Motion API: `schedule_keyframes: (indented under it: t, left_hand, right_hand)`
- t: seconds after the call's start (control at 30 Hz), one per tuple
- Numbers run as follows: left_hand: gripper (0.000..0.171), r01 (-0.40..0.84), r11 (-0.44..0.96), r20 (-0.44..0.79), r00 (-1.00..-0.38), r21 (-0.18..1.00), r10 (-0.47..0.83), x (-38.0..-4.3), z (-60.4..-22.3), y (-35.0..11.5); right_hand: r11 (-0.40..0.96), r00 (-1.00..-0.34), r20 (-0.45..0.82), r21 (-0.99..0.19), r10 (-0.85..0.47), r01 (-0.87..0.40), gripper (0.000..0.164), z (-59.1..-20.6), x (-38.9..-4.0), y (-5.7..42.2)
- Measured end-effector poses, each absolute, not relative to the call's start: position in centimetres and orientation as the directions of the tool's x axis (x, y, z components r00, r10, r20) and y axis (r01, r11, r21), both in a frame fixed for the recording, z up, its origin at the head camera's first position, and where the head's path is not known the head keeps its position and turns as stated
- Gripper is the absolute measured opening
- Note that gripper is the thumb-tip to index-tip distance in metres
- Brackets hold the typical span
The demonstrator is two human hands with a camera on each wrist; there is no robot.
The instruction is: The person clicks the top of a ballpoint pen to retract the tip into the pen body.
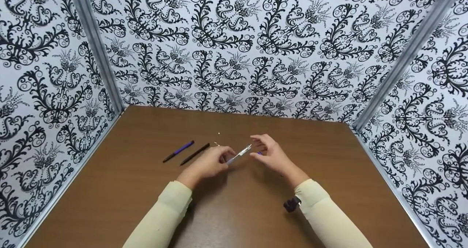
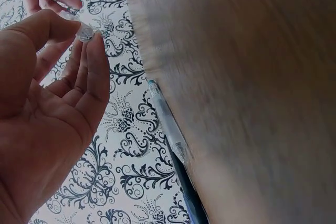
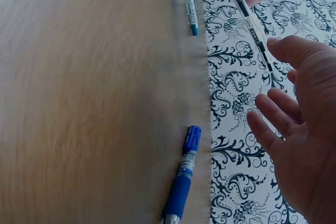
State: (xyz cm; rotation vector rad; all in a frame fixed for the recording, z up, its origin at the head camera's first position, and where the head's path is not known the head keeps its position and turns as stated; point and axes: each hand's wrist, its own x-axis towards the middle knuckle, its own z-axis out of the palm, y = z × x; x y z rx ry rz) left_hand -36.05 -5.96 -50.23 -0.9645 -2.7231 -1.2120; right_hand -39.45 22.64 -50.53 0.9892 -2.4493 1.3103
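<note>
My left hand (image 1: 210,162) pinches a clear pen (image 1: 242,153) between thumb and fingers. The pen slants up and to the right, its far end pointing toward my right hand (image 1: 272,155). In the right wrist view the same pen (image 3: 251,24) shows a dark refill and a printed label. Thumb and fingers of the right hand are spread apart beside the pen's end, holding nothing. On the table, mostly hidden behind the right hand in the head view, lies a blue pen (image 3: 181,182) with a blue grip.
Left of my hands, a blue and black pen (image 1: 178,151) and a black pen (image 1: 195,154) lie slanted on the brown table (image 1: 234,211). Another clear pen (image 2: 167,121) with a teal end lies near them. A small white speck (image 1: 219,133) sits farther back. Patterned walls (image 1: 234,58) surround the table.
</note>
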Motion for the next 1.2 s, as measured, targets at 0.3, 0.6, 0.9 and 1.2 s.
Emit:
schedule_keyframes:
  t: [0.3,0.6,0.9,1.2]
  left_hand:
    - [0.039,0.533,0.551,0.223,-0.818,0.642,0.531,-36.1,-50.1,-6.3]
    - [0.041,0.492,0.619,0.17,-0.846,0.612,0.505,-35.9,-50.2,-6.6]
    - [0.039,0.463,0.649,0.144,-0.864,0.604,0.483,-36.2,-50.7,-6.9]
    - [0.038,0.433,0.677,0.099,-0.876,0.595,0.473,-36.5,-51.0,-7.2]
  right_hand:
    - [0.395,-0.766,0.44,-0.671,-0.468,-0.627,0.056,-51.1,-39.8,22.4]
    - [0.455,-0.779,0.411,-0.643,-0.473,-0.616,0.055,-51.3,-39.8,21.7]
    - [0.495,-0.789,0.379,-0.625,-0.484,-0.603,0.057,-51.5,-39.9,21.1]
    - [0.543,-0.784,0.368,-0.572,-0.5,-0.615,0.056,-51.6,-39.9,20.3]
